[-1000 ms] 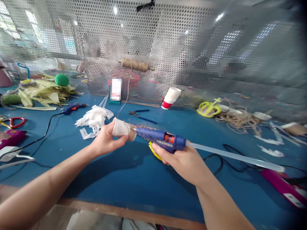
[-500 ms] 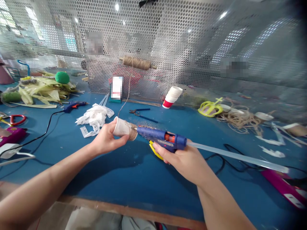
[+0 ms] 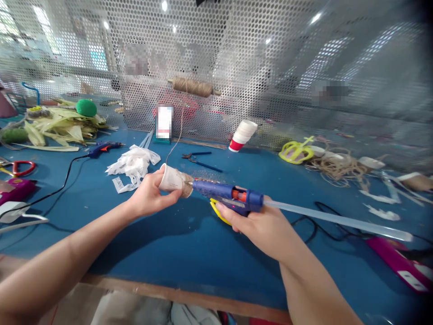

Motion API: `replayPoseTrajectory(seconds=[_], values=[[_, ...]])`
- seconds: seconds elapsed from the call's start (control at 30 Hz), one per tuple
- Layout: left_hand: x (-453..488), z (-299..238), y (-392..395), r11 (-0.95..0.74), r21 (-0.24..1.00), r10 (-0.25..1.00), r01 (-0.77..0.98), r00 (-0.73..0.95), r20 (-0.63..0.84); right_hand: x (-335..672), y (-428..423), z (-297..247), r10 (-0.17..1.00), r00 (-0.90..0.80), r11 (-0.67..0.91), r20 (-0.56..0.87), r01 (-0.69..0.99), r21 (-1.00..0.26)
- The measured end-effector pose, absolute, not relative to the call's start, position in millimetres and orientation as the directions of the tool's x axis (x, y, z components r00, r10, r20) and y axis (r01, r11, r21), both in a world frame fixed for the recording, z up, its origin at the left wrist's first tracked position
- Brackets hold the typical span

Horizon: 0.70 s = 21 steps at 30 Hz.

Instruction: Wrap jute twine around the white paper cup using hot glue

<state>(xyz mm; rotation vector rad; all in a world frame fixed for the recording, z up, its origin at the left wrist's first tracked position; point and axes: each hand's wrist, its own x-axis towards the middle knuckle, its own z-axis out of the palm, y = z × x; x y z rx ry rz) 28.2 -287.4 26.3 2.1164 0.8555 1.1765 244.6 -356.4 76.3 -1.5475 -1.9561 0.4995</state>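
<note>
My left hand (image 3: 153,192) is closed around a white paper cup (image 3: 172,179), held tilted on its side above the table. Brown twine covers the cup's right end, and a strand (image 3: 180,131) runs up from the cup to a twine spool (image 3: 193,87). My right hand (image 3: 252,221) grips a blue hot glue gun (image 3: 223,193) by its handle; a yellow part shows under its body. The gun's nozzle is at the twine-wrapped end of the cup; whether it touches is too small to tell. A long clear glue stick (image 3: 338,220) sticks out of the gun's back.
Pliers (image 3: 203,161) lie beyond the cup, and crumpled white plastic (image 3: 133,164) lies left of them. Stacked paper cups (image 3: 242,135) stand by the perforated screen (image 3: 237,58). A second glue gun (image 3: 103,149) rests left. Loose twine (image 3: 341,167) and a purple power strip (image 3: 397,262) are right.
Both hands, the cup and the glue gun keep nearly the same place. The view has shifted very slightly.
</note>
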Motion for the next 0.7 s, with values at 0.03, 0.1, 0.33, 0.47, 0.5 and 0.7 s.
replayPoseTrajectory(seconds=[0.03,0.1,0.33,0.47,0.5,0.7], values=[[28.2,26.1,-287.2,-0.637,0.727,0.753,0.257,0.405,0.518,244.6,-356.4,76.6,0.966,-0.155,0.251,0.205,0.740,-0.623],[28.1,25.7,-286.7,-0.640,0.724,0.753,0.257,0.395,0.526,244.4,-356.2,77.2,0.967,-0.162,0.252,0.198,0.735,-0.630],[28.3,27.5,-287.8,-0.696,0.674,0.702,0.246,0.427,0.570,245.8,-354.9,77.1,0.955,-0.169,0.280,0.242,0.780,-0.560],[28.4,27.6,-288.5,-0.746,0.619,0.655,0.245,0.440,0.615,246.5,-355.0,77.4,0.945,-0.179,0.304,0.272,0.786,-0.538],[28.2,27.4,-288.4,-0.754,0.610,0.646,0.244,0.446,0.620,246.4,-355.2,77.6,0.945,-0.177,0.304,0.274,0.785,-0.539],[26.4,26.0,-286.1,-0.765,0.603,0.631,0.228,0.456,0.628,245.1,-357.1,78.9,0.953,-0.175,0.289,0.248,0.775,-0.563]])
